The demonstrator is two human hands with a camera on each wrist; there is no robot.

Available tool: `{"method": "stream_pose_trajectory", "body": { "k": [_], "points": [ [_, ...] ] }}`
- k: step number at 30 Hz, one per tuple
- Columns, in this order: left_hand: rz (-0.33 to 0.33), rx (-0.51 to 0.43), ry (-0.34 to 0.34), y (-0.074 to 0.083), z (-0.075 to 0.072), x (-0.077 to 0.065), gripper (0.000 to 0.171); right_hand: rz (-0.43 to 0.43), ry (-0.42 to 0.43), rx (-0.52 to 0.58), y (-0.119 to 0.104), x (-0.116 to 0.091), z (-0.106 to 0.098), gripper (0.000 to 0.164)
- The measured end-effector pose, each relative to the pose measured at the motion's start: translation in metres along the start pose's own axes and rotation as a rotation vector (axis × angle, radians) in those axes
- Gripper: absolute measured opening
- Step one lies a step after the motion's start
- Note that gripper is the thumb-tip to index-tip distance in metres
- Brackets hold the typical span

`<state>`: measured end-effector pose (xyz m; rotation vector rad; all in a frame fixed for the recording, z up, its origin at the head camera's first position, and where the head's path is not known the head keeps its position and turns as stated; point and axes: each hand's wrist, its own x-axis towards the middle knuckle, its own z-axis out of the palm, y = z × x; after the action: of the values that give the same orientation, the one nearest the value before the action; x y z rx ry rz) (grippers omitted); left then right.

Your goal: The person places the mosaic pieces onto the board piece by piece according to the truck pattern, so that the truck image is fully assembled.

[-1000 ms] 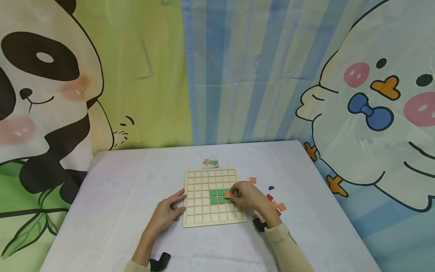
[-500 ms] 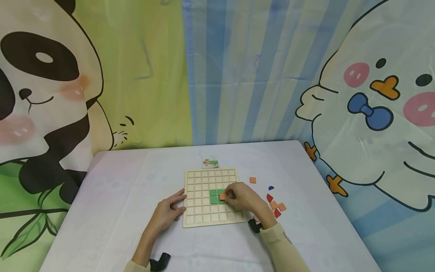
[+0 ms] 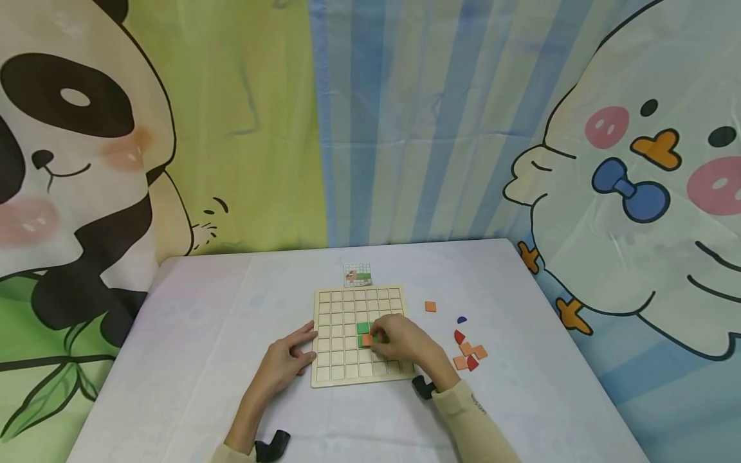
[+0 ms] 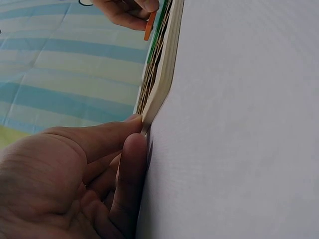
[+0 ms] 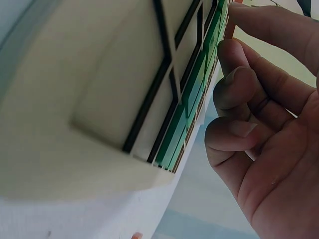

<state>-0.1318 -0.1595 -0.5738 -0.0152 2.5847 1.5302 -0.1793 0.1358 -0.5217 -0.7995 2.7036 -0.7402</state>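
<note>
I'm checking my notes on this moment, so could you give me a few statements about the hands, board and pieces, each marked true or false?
1. The right hand pinches an orange square. True.
2. The left hand is lifted clear of the wooden board. False: the left hand touches the board's left edge.
3. Green squares sit in cells of the wooden board. True.
4. The blue piece lies on the wooden board. False: the blue piece lies on the table, to the right of the board.
5. The small picture card lies beyond the board's far edge. True.
</note>
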Motion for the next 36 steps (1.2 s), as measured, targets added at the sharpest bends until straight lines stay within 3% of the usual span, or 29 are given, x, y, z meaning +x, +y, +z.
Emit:
{"method": "stream_pose_trajectory", "body": {
  "k": [27,36],
  "points": [
    [-0.013,-0.014,-0.003,-0.001,0.000,0.000,0.054,-0.019,-0.025,-0.003,-0.014,0.012,0.009,0.007],
    [-0.007,-0.009,-0.003,0.000,0.000,0.000,0.054,-0.040,-0.013,-0.051,-0.018,0.015,0.011,0.013]
  ]
}}
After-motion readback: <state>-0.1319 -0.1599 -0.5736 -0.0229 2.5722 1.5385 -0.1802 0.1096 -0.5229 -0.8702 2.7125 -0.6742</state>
